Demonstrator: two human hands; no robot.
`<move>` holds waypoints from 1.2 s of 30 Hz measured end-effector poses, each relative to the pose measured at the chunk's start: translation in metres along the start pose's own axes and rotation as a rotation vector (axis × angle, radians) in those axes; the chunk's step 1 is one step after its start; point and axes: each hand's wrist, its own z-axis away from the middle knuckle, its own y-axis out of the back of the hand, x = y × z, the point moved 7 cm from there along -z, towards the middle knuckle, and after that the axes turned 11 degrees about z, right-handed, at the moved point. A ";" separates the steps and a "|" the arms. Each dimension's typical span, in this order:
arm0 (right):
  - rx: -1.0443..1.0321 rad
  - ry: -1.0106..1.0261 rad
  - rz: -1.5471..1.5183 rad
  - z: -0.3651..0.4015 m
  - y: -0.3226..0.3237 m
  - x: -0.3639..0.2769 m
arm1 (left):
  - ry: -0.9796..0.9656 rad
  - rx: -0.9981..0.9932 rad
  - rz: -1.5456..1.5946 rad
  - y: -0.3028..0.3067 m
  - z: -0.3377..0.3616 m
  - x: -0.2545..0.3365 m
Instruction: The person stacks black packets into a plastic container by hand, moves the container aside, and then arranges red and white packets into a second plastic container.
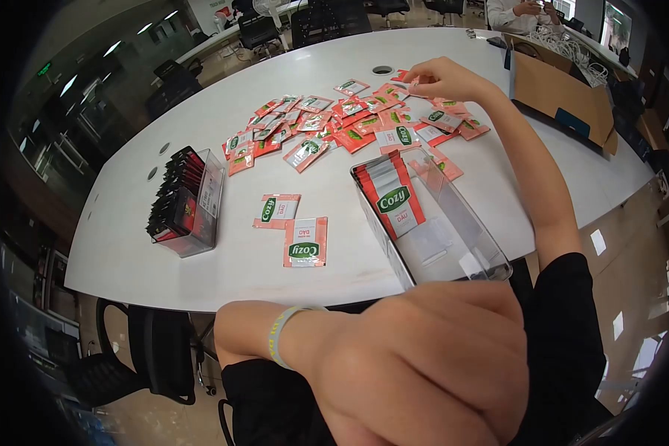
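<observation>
My right hand reaches over the far side of a loose pile of pink and red Cozy tea sachets. Its fingers are drawn together at a sachet on the pile's edge; the grip is partly hidden. Close to the camera, my left hand is curled at the near end of a clear plastic box, its fingertips hidden. Inside that box, a row of red Cozy sachets stands at the far left end. Two more sachets, one peach-coloured, lie flat left of the box.
A second clear box, filled with dark sachets, stands on the left of the white table. An open cardboard box with white cables behind it lies at the right. Another person sits beyond. Black chairs surround the table.
</observation>
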 end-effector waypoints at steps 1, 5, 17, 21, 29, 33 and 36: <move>0.010 0.007 -0.005 0.000 0.001 0.001 | -0.159 -0.144 0.014 -0.002 -0.002 0.006; 0.043 0.024 -0.052 0.003 0.008 0.001 | 0.388 -0.307 -0.145 0.000 -0.018 0.012; 0.054 0.015 -0.070 0.007 0.022 -0.003 | 0.485 0.447 -0.164 0.107 0.023 -0.016; 0.053 0.014 -0.024 0.009 0.025 -0.007 | 0.475 0.635 -0.007 0.148 0.048 -0.024; 0.031 0.017 -0.023 0.008 0.017 -0.001 | 0.498 0.683 -0.217 0.191 0.060 -0.019; 0.110 0.077 0.088 0.000 -0.005 -0.010 | 0.871 0.599 -1.044 0.235 0.086 -0.001; 0.332 0.281 0.044 -0.009 -0.043 -0.021 | 1.033 0.182 -1.749 0.256 0.132 -0.001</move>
